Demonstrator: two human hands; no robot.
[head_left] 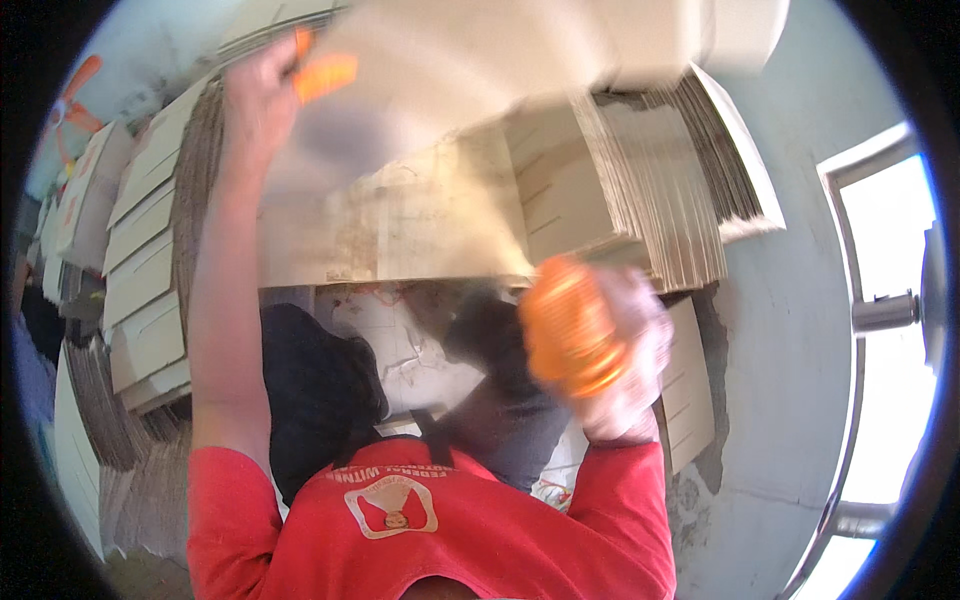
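My left hand [262, 95] is raised at the far left, with orange coverings [326, 76] on its fingers. It grips the left edge of a large tan cardboard sheet [450, 60], which is smeared by motion. Lower and to the right, my right hand [610, 335] is in front of a stack of slotted cardboard pieces [650, 190]. Bright orange, ridged material [575, 325] covers its fingers; blur hides how they are bent and whether they hold anything. Under the sheet lies a stained tan work surface [400, 220].
More stacks of slotted cardboard [145, 260] stand along the left. An orange-bladed fan [75, 110] is at the far left. A bright framed window [885, 320] is in the right wall [780, 380]. My dark-clothed legs [315, 390] are below the work surface's near edge.
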